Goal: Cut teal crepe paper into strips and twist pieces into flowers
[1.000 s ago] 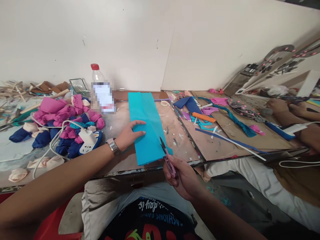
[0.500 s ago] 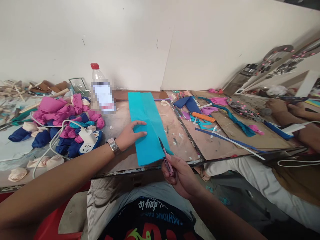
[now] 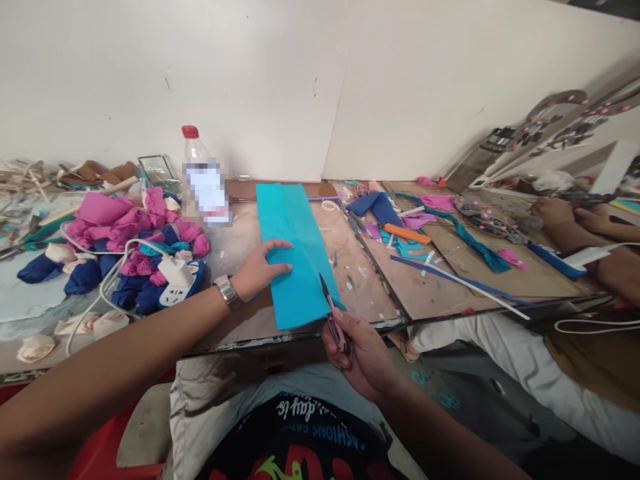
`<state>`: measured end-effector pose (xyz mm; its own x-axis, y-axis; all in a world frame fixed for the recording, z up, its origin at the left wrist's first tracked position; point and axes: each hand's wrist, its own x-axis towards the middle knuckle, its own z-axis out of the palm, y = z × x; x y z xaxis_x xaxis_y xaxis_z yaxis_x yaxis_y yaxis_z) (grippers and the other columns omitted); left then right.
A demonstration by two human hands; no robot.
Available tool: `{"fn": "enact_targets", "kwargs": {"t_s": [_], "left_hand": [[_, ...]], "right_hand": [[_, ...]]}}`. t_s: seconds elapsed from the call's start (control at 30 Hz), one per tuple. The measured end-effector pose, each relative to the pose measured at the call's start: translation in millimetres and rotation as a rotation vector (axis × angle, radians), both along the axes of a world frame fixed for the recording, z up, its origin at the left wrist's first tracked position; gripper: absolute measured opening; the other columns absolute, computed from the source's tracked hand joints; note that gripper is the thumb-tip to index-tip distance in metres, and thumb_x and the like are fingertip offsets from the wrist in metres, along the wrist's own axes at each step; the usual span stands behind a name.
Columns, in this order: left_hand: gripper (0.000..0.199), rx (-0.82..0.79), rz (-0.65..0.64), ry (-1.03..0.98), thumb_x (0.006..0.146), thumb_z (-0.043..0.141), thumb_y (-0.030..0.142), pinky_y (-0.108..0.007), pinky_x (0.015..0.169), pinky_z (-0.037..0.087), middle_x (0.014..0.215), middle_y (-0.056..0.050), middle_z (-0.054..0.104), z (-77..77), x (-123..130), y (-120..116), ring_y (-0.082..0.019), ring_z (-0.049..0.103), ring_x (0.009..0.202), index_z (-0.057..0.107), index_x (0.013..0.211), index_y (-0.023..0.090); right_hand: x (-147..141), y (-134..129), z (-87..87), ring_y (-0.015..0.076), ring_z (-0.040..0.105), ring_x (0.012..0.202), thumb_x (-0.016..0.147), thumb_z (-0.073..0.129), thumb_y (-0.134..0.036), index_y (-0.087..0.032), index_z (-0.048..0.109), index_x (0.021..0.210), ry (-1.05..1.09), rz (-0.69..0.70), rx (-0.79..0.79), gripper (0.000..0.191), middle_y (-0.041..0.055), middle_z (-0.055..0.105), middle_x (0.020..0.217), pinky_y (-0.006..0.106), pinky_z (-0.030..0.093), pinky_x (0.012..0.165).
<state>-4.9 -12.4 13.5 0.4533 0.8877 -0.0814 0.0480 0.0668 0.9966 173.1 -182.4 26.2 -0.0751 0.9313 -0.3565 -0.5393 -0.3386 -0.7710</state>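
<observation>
A long turquoise sheet of folded crepe-like paper (image 3: 295, 227) lies on the table, with its near end at the front edge. My left hand (image 3: 263, 267) rests on the paper's left side, thumb and forefinger apart and pressing it flat; the other fingers are partly hidden. In my right hand (image 3: 357, 350) is a folding knife (image 3: 338, 332) with a pink handle and a dark blade, gripped in closed fingers. Its blade points away from me over the paper's lower right corner. Whether the edge touches the paper I cannot tell.
Pink, blue and cream fabric-like flowers (image 3: 110, 223), a power strip (image 3: 183, 287) and a bottle (image 3: 191, 143) stand to the left. Right of the paper lie an orange cutter (image 3: 407, 233), coloured scraps and a white stick (image 3: 480, 290). A co-worker's hands (image 3: 555, 217) are at far right.
The knife blade has shifted very slightly to the right over the paper. My left hand and the paper hold almost the same place.
</observation>
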Motion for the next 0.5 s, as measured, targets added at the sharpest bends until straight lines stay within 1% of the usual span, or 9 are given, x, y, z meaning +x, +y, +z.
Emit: {"fn": "enact_targets", "kwargs": {"t_s": [0.23, 0.5], "left_hand": [[0.058, -0.037, -0.005, -0.015, 0.071, 0.083, 0.033, -0.036, 0.072, 0.060, 0.116, -0.007, 0.067, 1.0, 0.8, 0.4, -0.024, 0.067, 0.092, 0.062, 0.124, 0.023], [0.057, -0.041, 0.017, -0.033, 0.070, 0.081, 0.028, -0.038, 0.077, 0.061, 0.116, -0.008, 0.068, 1.5, 3.2, 0.0, -0.025, 0.067, 0.097, 0.063, 0.123, 0.021]], "right_hand": [[-0.2, -0.4, 0.0, 0.0018, 0.037, 0.035, 0.076, 0.086, -0.055, -0.017, 0.051, 0.068, -0.007, 0.000, 0.001, 0.052, -0.0041, 0.060, 0.054, 0.018, 0.019, 0.039], [-1.6, 0.0, -1.7, 0.0019, 0.036, 0.034, 0.077, 0.085, -0.055, -0.018, 0.051, 0.069, -0.001, 0.000, 0.004, 0.051, -0.0049, 0.059, 0.053, 0.018, 0.019, 0.039]]}}
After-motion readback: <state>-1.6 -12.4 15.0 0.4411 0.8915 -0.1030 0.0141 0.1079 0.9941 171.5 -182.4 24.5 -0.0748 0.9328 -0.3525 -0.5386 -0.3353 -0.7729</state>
